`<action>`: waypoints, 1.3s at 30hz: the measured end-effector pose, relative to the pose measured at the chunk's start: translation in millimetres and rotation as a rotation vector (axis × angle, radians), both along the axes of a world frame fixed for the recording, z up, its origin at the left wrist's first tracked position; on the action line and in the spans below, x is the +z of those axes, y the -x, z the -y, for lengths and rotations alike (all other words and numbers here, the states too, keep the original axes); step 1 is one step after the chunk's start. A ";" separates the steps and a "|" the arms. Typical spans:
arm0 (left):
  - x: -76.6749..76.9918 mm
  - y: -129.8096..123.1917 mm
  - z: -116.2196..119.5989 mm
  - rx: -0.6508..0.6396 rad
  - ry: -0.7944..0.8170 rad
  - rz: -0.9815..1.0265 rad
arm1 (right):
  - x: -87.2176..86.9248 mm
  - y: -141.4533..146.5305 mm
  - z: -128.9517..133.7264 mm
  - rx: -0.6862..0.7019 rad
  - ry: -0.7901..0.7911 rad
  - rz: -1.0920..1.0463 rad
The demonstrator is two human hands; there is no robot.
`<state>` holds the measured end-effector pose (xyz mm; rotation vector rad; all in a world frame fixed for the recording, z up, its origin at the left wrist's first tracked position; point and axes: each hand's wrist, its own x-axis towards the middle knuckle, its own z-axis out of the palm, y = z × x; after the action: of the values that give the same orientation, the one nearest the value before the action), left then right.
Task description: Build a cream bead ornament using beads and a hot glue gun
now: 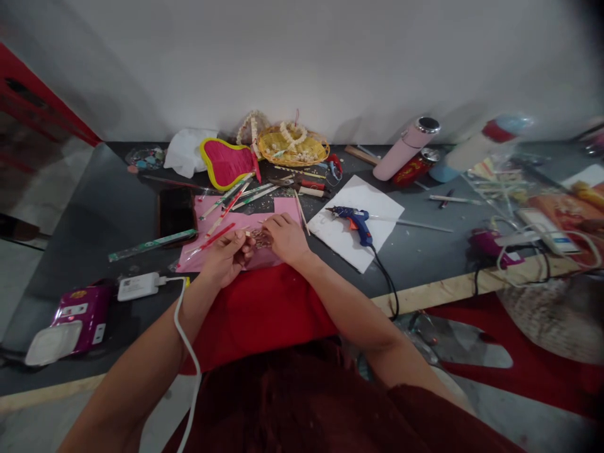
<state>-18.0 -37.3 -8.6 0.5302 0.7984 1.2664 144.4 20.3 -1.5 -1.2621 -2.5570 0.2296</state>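
My left hand [229,255] is closed, with a small pale piece [247,233] pinched at its fingertips. Close beside it, my right hand [285,238] rests over the pink paper [189,259], its fingers bent together by a cluster of small brownish bits [260,238]; what they hold, if anything, is too small to name. Wrapped sticks [229,204] in red and green lie behind my hands. A blue glue gun [356,221] rests on a white board [361,255] to the right. Behind stands a yellow wicker basket [311,157] with pale pieces in it.
A phone [176,214] and a purple box [87,314] are at left. A white cable [186,340] hangs over my left forearm. A pink flask [406,151] and red can [415,168] stand behind the glue gun. Another person's hand shows at the far right edge.
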 end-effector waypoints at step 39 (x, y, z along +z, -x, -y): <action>-0.8 -1.1 9.1 -0.091 -0.028 -0.172 | -2.8 -5.7 20.9 0.291 -0.048 -0.649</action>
<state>-17.0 -46.3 -9.3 0.6980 0.8910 1.1604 150.0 -0.6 -4.3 -0.6408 -2.1367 0.5345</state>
